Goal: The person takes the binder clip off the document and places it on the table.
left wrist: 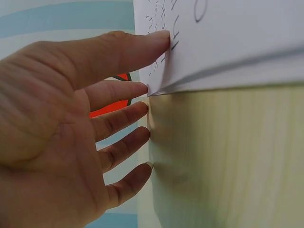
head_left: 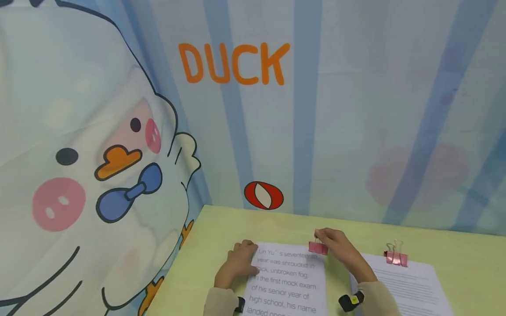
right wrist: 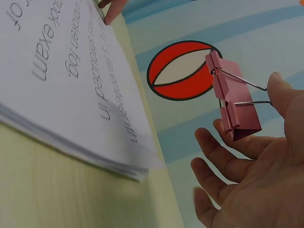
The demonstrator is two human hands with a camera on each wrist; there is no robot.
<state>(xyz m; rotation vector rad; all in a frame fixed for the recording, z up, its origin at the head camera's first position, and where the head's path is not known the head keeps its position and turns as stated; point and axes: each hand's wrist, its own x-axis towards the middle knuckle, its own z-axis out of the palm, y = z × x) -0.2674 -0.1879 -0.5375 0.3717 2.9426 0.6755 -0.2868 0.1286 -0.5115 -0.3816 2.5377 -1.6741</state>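
A stack of printed sheets [head_left: 285, 281] lies on the table in large type. On its far left corner rests my left hand [head_left: 238, 262]; in the left wrist view the thumb [left wrist: 142, 50] lies over the page, and the other fingers are spread, fairly straight, at the corner and the table's far edge. My right hand [head_left: 341, 246] pinches a pink binder clip [right wrist: 240, 97] by its wire handles. In the right wrist view the clip is apart from the stack's corner, its jaws closed, the other fingers loosely bent behind it.
To the right, a second stack of printed sheets [head_left: 407, 285] carries another pink binder clip [head_left: 396, 259] on its far edge, handles up. A printed curtain [head_left: 348, 109] with a large duck [head_left: 91, 131] stands behind and left of the pale yellow table [head_left: 225, 224].
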